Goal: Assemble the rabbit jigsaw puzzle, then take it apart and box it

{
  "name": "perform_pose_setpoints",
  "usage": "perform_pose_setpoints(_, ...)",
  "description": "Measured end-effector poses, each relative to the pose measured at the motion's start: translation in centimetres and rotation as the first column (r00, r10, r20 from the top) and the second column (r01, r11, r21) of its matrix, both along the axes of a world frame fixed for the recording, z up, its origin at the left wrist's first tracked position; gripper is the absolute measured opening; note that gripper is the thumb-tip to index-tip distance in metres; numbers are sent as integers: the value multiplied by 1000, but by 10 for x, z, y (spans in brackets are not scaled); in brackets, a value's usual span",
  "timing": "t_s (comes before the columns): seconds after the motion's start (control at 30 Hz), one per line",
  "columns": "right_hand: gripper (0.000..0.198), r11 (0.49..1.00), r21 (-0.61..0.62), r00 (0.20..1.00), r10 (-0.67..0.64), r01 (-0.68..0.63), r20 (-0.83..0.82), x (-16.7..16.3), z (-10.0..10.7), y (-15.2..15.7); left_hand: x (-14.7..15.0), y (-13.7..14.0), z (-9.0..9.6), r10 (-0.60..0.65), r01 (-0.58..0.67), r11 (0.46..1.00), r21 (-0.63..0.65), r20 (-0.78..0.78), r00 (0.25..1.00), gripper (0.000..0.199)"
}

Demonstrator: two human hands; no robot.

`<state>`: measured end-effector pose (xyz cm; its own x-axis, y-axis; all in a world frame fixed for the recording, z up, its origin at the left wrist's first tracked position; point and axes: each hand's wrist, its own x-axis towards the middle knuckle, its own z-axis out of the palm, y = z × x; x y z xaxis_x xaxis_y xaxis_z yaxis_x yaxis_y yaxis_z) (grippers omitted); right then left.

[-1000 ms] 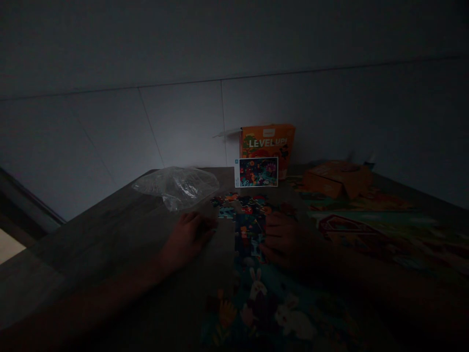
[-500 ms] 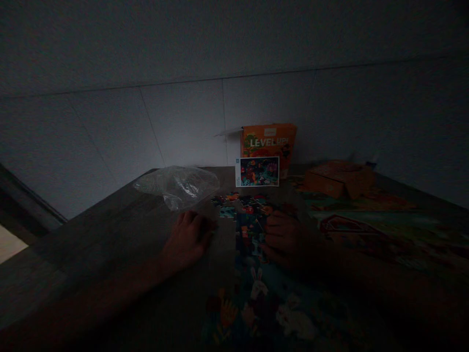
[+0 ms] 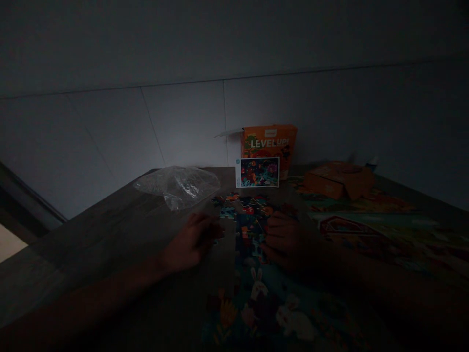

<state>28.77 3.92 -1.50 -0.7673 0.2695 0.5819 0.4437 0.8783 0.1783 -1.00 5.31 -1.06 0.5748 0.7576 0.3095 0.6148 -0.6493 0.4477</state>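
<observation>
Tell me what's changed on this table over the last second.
The left hand has turned slightly; what looks like a puzzle piece now shows by its fingers, though it's too dark to tell whether it's held. The right hand stays at the puzzle; the plastic bag, picture card and upright orange box look unmoved.

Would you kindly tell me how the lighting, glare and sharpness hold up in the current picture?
In the head view, the scene is very dark, with the wall paler mid-frame; also there, glare streaks the plastic bag, the left hand and right hand sink into shadow, finger detail hard to tell, and the puzzle darkens toward the lower right.
</observation>
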Motion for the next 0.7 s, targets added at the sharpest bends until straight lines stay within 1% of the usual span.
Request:
perform_pose_setpoints(0.07,34,1000,-4,1000,1,-1,-1,0,-1,1,3,-3,4,-1,8,998,67,-106,994,31)
perform_pose_setpoints(0.13,33,1000,-11,1000,1,-1,-3,0,-2,2,6,-6,7,17,3,995,104,-185,983,28)
perform_pose_setpoints(0.27,32,1000,-1,1000,-1,1,-5,1,-2,2,8,-9,7,82,-54,993,109,-277,957,28)
perform_pose_setpoints(0.37,32,1000,12,1000,9,-9,-2,0,-1,2,6,-8,6,122,-102,991,87,-269,955,23)
perform_pose_setpoints(0.43,32,1000,5,1000,5,-5,3,0,-1,2,4,-6,6,138,-131,990,46,-244,960,22)
perform_pose_setpoints(0.47,31,1000,-3,1000,1,0,9,0,-1,2,3,-5,6,127,-127,992,14,-227,966,21)
perform_pose_setpoints(0.53,31,1000,-11,1000,-5,6,15,1,-1,2,2,-3,5,64,-75,995,-60,-169,984,18)
perform_pose_setpoints(0.6,32,1000,-12,1000,-3,3,10,1,-2,1,1,-2,4,4,-12,995,-99,-86,996,14)
perform_pose_setpoints(0.67,32,1000,-16,1000,0,0,11,1,-1,1,2,-3,3,24,-29,996,-85,-55,998,13)
perform_pose_setpoints(0.7,32,1000,-17,1000,-2,2,11,1,-1,1,2,-3,4,54,-58,996,-61,-70,996,17)
